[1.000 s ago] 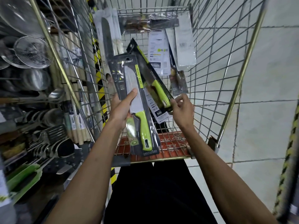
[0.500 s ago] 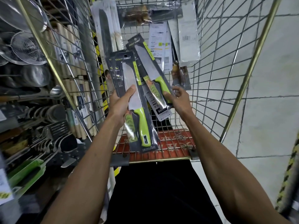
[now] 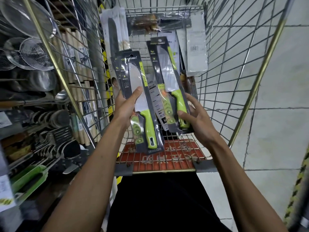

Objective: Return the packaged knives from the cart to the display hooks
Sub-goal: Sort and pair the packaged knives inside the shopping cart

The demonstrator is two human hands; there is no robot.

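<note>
I look down into a wire shopping cart (image 3: 222,84). My left hand (image 3: 125,106) grips a stack of dark-carded packaged knives with green handles (image 3: 142,101), thumb across the front blade. My right hand (image 3: 195,118) pinches the green handle end of another packaged green-handled knife (image 3: 167,77), lifted upright above the cart floor. More packaged knives (image 3: 115,36) lean against the cart's far end, one with a long dark blade, others showing white card backs (image 3: 195,42).
Shelving on the left holds wire strainers (image 3: 31,54), metal ladles and spatulas (image 3: 55,144), rolling pins (image 3: 78,67) and green trays (image 3: 26,180). The cart's red child-seat flap (image 3: 163,158) lies near my body. Tiled floor (image 3: 275,114) runs along the right.
My right hand has lifted its green-handled knife package up and to the right, apart from the stack in my left hand. The left hand kept its grip and rose slightly.
</note>
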